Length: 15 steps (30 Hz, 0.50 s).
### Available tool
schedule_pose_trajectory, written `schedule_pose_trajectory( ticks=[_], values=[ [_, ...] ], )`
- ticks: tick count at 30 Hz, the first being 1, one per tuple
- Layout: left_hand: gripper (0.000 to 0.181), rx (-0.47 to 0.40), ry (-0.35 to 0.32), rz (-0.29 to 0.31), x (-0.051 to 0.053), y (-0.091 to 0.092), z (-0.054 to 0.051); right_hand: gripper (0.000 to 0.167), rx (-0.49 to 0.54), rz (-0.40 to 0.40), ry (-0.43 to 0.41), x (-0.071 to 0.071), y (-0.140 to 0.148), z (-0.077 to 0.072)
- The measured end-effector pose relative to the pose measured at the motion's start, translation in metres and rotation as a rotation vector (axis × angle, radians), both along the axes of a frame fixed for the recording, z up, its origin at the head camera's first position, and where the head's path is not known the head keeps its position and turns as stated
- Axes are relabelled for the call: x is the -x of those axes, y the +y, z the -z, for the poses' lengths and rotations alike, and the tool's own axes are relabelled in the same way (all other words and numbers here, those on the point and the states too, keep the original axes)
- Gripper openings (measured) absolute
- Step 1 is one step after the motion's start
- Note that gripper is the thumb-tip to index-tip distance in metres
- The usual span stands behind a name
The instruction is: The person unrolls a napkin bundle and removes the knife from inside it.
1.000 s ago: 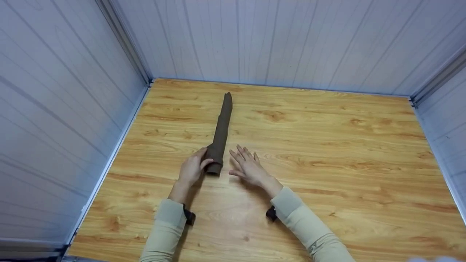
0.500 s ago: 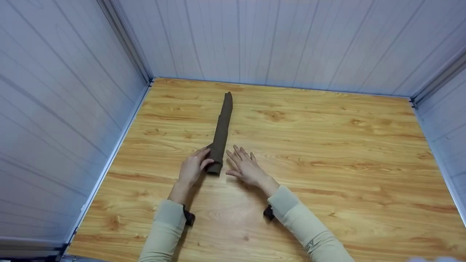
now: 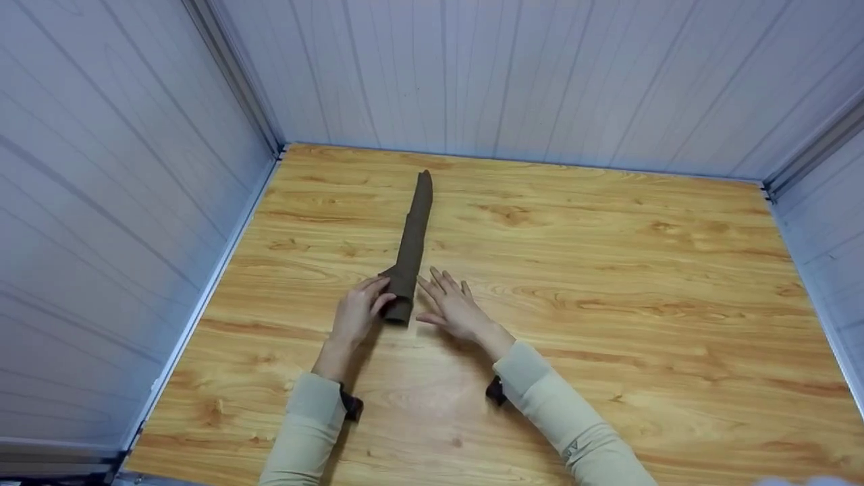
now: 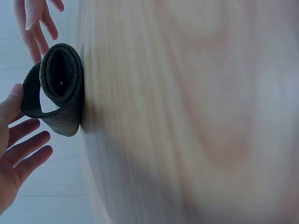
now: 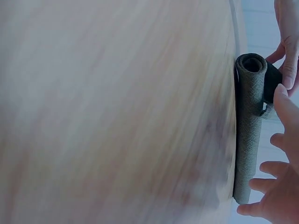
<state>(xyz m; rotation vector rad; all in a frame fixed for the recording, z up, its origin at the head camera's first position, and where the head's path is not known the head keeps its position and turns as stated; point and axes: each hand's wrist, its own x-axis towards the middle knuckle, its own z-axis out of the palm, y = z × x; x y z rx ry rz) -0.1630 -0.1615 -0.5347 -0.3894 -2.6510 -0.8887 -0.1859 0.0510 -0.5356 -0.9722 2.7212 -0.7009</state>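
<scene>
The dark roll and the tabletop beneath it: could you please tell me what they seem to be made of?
The dark roll looks like matte cloth or felt, given its fine texture and coiled layers, though soft leather is possible. The tabletop looks like smooth wood or wood-effect laminate, with grain streaks and a faint sheen.

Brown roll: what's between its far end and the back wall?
In the head view, only a bare strip of tabletop shows between the brown roll and the back wall.

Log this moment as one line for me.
left hand: pinches loose flap of dark roll | right hand: spread beside roll, contact unclear | roll: on wood-grain table
</scene>
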Motion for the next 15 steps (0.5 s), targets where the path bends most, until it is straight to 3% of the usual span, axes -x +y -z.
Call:
schedule_pose_trajectory(
  ticks=[15],
  values=[
    [0.026,-0.058,0.066,-0.016,-0.0026,-0.0018,0.0044,0.073,-0.004,-0.015,-0.032,0.0067,-0.0067,0.0085]
  ],
)
